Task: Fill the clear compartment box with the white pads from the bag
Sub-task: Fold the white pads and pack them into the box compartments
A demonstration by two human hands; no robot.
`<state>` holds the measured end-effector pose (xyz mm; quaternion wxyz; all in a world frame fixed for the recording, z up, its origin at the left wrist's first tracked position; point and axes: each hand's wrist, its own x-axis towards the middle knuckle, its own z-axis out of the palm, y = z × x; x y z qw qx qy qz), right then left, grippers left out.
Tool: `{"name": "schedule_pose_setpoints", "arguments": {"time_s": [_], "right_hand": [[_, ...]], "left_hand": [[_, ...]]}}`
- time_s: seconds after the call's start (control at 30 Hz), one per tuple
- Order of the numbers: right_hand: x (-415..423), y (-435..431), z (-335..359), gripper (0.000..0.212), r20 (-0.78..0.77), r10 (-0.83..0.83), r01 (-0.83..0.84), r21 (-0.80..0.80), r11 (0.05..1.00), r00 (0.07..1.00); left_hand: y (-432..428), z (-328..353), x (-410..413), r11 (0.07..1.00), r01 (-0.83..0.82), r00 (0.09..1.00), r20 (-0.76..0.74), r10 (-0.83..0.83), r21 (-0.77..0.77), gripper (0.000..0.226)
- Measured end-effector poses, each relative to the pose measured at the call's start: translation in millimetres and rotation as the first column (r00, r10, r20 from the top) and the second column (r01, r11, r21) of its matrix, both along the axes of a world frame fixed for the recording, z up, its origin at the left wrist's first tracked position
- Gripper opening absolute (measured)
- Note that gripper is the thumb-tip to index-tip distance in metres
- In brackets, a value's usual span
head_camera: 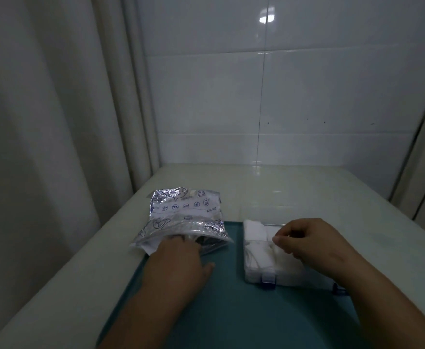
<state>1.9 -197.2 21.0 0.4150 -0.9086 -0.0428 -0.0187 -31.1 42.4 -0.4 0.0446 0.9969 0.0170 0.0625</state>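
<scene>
Foil bag (181, 217), printed "Content", takes left hand (178, 263); right hand (314, 245) over box (259, 263).

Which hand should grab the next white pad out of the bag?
Probably the left hand: its fingers are already in the mouth of the silver bag. The right hand is busy over the clear box, fingers pinched above the white pads.

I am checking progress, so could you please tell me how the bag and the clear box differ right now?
The bag is crinkled, shiny and printed; the clear box is rigid and see-through. The left hand reaches into the bag; the right hand works over the box. Both rest partly on the teal mat.
</scene>
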Motion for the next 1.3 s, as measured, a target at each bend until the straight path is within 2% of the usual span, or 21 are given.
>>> {"name": "schedule_pose_setpoints", "arguments": {"time_s": [0.1,0.27,0.53,0.63,0.77,0.9,1.03,1.13,1.3], "right_hand": [[1,0,-1,0.009,0.001,-0.008,0.008,0.000,1.000,1.000],[2,0,-2,0.009,0.010,-0.006,0.006,-0.009,1.000,1.000],[0,1,0,0.009,0.010,-0.003,0.003,-0.023,1.000,1.000],[-1,1,1,0.010,0.008,-0.010,0.010,-0.014,1.000,1.000],[-1,-1,2,0.012,0.017,-0.028,0.028,-0.004,1.000,0.999],[-1,-3,6,0.011,0.014,-0.061,0.061,0.039,0.997,0.998],[-1,-4,8,0.009,-0.004,-0.098,0.098,0.118,0.988,0.995],[-1,-7,11,0.007,0.002,-0.118,0.115,0.201,0.973,0.993],[0,-10,13,0.022,-0.080,-0.121,0.143,0.414,0.899,0.989]], "left_hand": [[-4,-6,5,0.998,-0.005,1.000,-0.010,0.006,0.059,0.056],[-5,-16,8,0.998,-0.027,0.998,0.056,0.024,0.048,0.056],[-7,5,1,0.996,-0.065,0.963,0.265,0.047,0.062,0.028],[-10,14,-7,0.999,0.014,0.942,0.335,-0.001,-0.038,0.014],[-16,24,-9,0.936,0.126,0.970,0.237,-0.048,-0.328,0.004],[-24,34,-1,0.836,0.200,0.965,0.250,-0.078,-0.511,0.014],[-40,41,20,0.735,0.205,0.967,0.252,-0.049,-0.646,0.019],[-57,41,35,0.644,0.183,0.981,0.181,-0.070,-0.743,0.015],[-89,35,48,0.518,0.143,0.990,0.133,-0.056,-0.843,0.010]]}}
